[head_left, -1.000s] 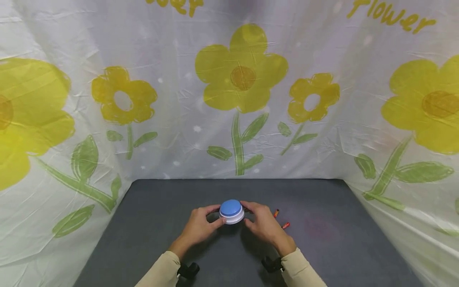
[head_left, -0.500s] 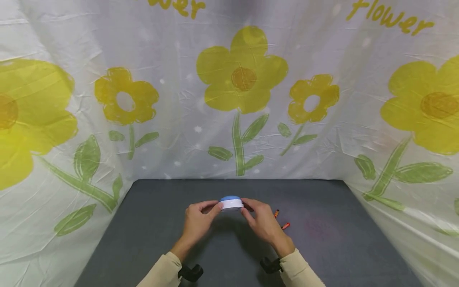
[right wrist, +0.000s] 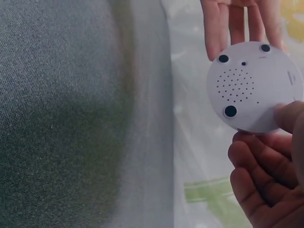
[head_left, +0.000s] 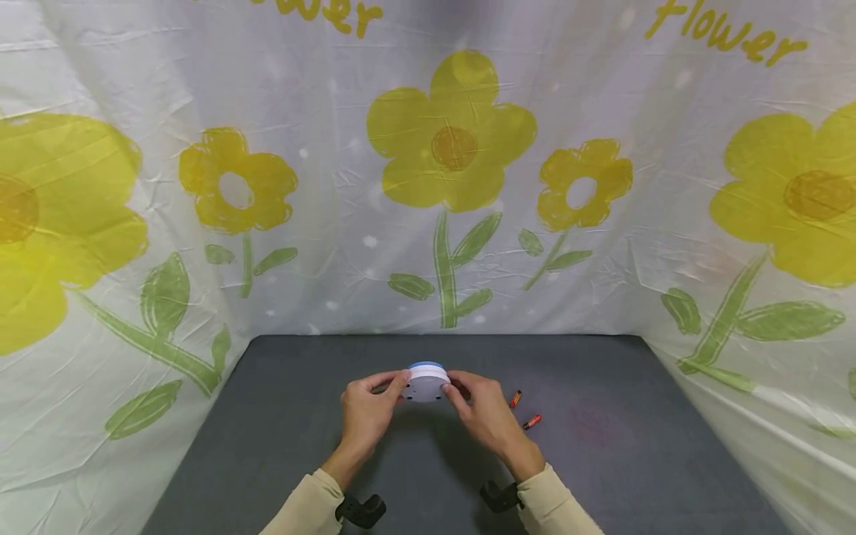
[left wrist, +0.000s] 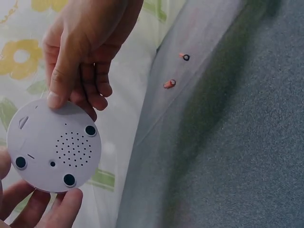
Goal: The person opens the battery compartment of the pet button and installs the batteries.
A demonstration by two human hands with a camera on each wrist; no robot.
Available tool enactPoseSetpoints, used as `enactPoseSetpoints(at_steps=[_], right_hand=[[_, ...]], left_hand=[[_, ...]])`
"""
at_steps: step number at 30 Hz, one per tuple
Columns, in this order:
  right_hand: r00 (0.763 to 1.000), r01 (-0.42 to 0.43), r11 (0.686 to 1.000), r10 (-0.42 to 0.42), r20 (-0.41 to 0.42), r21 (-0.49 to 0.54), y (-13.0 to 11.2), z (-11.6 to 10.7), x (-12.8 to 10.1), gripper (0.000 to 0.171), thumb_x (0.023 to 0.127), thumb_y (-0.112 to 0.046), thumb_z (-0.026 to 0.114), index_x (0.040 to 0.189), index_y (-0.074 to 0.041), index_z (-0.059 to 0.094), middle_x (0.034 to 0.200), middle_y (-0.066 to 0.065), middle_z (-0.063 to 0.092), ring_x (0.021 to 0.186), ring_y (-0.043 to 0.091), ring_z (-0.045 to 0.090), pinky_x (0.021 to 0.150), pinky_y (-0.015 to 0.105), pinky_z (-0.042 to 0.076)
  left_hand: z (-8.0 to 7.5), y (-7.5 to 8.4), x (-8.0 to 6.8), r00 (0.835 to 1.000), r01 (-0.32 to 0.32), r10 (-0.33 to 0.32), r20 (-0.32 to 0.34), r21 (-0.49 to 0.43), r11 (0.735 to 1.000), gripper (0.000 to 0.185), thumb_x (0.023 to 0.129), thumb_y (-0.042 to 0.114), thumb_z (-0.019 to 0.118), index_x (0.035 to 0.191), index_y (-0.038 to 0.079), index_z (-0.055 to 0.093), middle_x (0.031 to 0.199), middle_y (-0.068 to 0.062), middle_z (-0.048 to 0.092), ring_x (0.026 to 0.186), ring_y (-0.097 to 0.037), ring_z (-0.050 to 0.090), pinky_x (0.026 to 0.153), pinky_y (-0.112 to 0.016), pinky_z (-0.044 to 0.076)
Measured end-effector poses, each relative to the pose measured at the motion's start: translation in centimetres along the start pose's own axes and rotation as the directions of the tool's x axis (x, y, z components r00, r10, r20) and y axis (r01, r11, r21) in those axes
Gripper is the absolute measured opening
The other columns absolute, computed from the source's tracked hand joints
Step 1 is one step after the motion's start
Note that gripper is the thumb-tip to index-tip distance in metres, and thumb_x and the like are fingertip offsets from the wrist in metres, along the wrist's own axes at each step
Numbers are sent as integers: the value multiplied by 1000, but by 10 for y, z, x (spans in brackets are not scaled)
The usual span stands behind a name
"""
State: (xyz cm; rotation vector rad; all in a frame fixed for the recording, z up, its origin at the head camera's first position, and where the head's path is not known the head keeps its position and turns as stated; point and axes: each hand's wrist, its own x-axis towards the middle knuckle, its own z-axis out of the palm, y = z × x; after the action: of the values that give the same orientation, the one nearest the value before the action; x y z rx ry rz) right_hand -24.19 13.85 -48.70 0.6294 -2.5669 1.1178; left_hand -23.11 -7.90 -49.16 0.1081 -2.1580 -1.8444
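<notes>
Above the grey worktop (head_left: 281, 416), the left hand (head_left: 364, 416) and right hand (head_left: 488, 420) each pinch the rim of the tilted buzzer button (head_left: 426, 383) by fingertips only, so it could easily slip out and drop onto the two batteries (head_left: 524, 410) nearby.

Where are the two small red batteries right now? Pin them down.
In the head view, both red batteries lie on the grey table, just right of the right hand, which holds the round button device.

Bright, even light; soft shadows, wide-angle bending at edges, wrist views slightly soft.
</notes>
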Motion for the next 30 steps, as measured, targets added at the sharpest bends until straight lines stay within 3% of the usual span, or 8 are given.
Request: enactPoseSetpoints(at_steps=[6,10,14,18,23,30], right_hand=[[1000,27,998,-28,-11,-63,-2,-1,0,16,106,-17,72,116,-9,80,96,0,80,75,4,62,68,23,57],[1000,18,994,-21,-23,-108,-3,-2,2,12,106,-15,71,103,-9,81,84,1,76,68,5,55,62,22,50],[1000,-10,991,10,-6,-135,-2,-2,3,17,105,-15,71,91,-13,79,67,-7,61,62,5,48,57,21,42],[999,-27,990,30,19,-136,1,1,1,20,104,-15,70,87,-13,79,64,-12,51,61,5,47,56,21,39],[995,-76,989,84,55,-126,3,5,-3,22,104,-15,69,84,-11,79,62,-11,50,60,6,46,54,22,39],[988,-124,985,134,81,-122,5,12,-7,30,104,-17,67,77,-10,76,59,-11,44,55,5,42,50,21,34]], left_hand=[[0,-1,-1,998,-25,23,62,33,999,28,99,28,82,116,6,85,111,-18,83,84,-29,83,68,-20,64],[0,-5,-1,988,-57,46,149,72,996,30,98,20,82,124,5,82,116,-18,82,92,-25,83,73,-25,67],[-1,-7,0,982,-63,47,182,84,995,30,93,11,83,121,1,81,110,-16,82,94,-24,83,74,-26,67],[-1,-12,-1,979,-8,-8,204,76,997,29,90,5,83,118,-3,81,103,-15,81,89,-22,81,72,-28,68],[0,-17,-3,961,78,-92,260,63,995,30,90,1,81,118,-8,77,100,-16,78,85,-19,78,72,-36,70],[0,-27,-4,945,123,-134,299,56,991,31,88,-2,77,118,-11,74,98,-17,74,83,-19,77,74,-40,70]])
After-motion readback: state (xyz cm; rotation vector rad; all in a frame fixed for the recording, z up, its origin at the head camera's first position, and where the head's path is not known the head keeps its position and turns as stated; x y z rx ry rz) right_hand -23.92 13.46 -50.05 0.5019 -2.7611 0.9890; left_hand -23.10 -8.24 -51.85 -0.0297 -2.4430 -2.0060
